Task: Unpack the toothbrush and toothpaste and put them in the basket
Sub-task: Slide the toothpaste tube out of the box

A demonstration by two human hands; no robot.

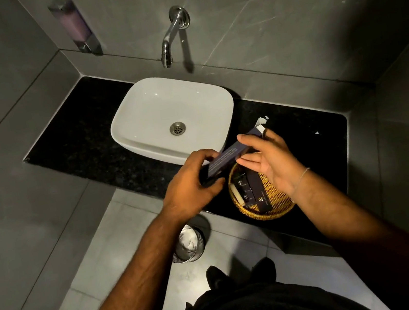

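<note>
Left hand (189, 184) clamped on near end of one dark carton (228, 156), held just above the basket's (267, 213) left rim. Right hand (269, 163) fingers spread, steadying the far end; torn flap up. Carton looks light, thin card, crushable: grip the edges, not the faces. One basket on the tabletop (82, 140), roughly three small dark packs inside.
</note>
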